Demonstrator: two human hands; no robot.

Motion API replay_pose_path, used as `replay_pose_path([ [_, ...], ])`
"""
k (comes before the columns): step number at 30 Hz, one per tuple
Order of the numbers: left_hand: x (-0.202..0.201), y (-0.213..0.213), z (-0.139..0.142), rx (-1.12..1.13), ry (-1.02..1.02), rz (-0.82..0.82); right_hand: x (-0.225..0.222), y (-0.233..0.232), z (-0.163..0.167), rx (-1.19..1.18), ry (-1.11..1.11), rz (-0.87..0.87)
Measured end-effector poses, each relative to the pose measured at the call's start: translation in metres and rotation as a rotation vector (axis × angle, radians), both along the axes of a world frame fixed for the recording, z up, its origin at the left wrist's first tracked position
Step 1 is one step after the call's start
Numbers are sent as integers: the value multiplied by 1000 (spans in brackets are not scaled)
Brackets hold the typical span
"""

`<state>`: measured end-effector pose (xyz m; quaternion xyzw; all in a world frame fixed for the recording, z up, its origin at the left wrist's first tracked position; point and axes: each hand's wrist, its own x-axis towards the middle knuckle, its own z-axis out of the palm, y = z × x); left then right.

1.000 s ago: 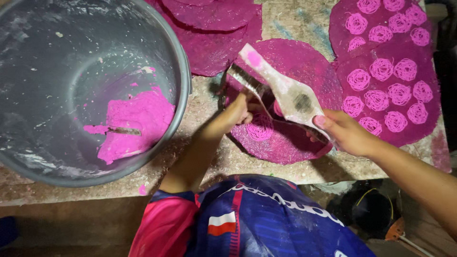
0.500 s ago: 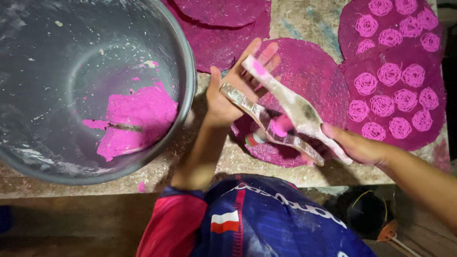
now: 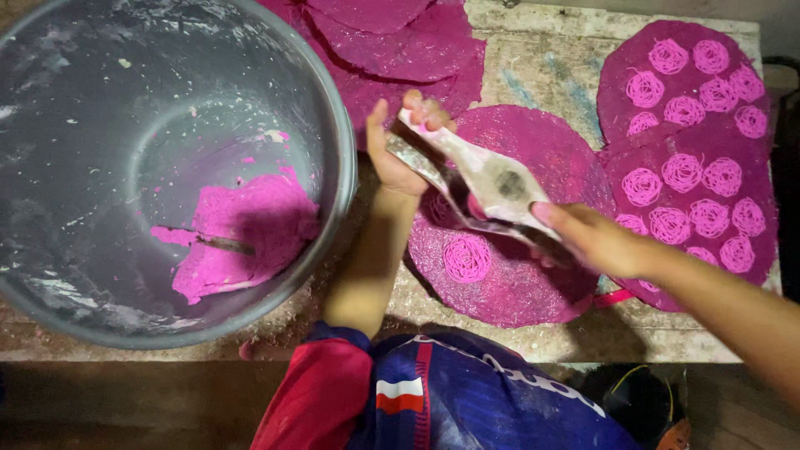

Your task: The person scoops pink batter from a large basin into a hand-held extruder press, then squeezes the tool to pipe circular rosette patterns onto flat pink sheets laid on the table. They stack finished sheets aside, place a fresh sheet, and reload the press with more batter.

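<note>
A large grey bowl (image 3: 167, 158) with pink dough is seen at the left. Round magenta sheets (image 3: 517, 225) are spread over the table (image 3: 533, 67). A metal press (image 3: 487, 187) is held above one sheet, clamped at its far end by the left hand (image 3: 400, 150) and at its handles by the right hand (image 3: 596, 242). One pink coil (image 3: 467, 257) lies just below.

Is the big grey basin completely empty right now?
No, the big grey basin holds a patch of pink dough at its bottom, with a thin utensil lying in it.
</note>
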<state>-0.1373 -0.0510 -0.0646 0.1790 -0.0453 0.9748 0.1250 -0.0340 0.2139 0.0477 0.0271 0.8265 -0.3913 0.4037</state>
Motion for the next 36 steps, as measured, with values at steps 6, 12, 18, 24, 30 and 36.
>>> replay_pose_path([
  [6,-20,4,4,7,54,42,-13,-6,12,123,141,-3],
  [12,-10,-4,5,-11,20,19,-8,-7,10,36,69,26],
  [18,-22,19,20,31,-18,65,-22,6,15,69,216,-22],
  [24,-22,-1,-12,-893,-250,-129,-25,12,6,0,219,-25],
  [30,25,1,-50,-1330,-84,-197,-24,21,-16,-87,278,-68],
  [36,72,-24,2,-2022,373,450,-25,50,-36,-146,289,-114],
])
